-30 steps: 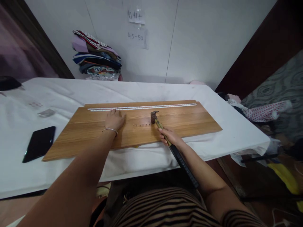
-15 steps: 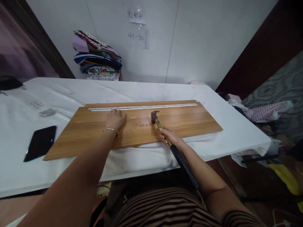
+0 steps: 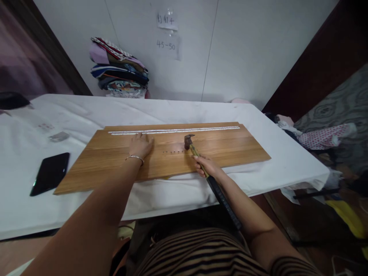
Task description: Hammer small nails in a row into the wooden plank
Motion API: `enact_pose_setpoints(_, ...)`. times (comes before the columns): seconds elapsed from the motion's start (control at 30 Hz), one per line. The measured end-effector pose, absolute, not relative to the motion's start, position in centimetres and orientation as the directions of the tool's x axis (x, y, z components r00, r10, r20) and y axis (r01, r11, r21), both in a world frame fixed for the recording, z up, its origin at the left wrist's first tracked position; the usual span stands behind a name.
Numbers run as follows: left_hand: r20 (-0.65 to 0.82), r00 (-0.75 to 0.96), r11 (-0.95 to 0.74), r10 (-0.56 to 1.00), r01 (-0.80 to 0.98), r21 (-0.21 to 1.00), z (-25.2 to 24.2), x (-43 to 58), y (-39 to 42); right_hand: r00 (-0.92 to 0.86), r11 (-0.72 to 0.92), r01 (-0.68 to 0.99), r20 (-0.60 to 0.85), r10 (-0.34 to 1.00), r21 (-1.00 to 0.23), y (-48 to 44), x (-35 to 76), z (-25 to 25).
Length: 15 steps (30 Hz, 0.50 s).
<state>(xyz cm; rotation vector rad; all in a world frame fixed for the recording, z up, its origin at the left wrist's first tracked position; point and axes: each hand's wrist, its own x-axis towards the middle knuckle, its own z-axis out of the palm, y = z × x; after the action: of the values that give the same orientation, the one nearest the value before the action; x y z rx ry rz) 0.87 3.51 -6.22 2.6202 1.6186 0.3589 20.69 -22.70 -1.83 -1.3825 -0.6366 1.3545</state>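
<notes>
Compared with 1.0 s earlier, the head view has drifted a little: the stack of folded cloth (image 3: 122, 69), the left end of the wooden board (image 3: 83, 165) and the black device (image 3: 51, 170) now appear slightly farther right, and a green glint (image 3: 35, 184) shows more brightly on the device's edge.

The right hand (image 3: 210, 166) partly hides the hammer's handle (image 3: 222, 200); a black object (image 3: 13, 100) is cropped.
</notes>
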Motion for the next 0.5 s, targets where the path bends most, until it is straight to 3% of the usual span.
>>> enact_pose_setpoints(0.5,0.193,0.411,-0.445,0.891,0.874,0.193,-6.26,0.90,3.41,0.220,-0.307,-0.287,-0.375,0.901,-0.907,-22.67,20.76,-1.97)
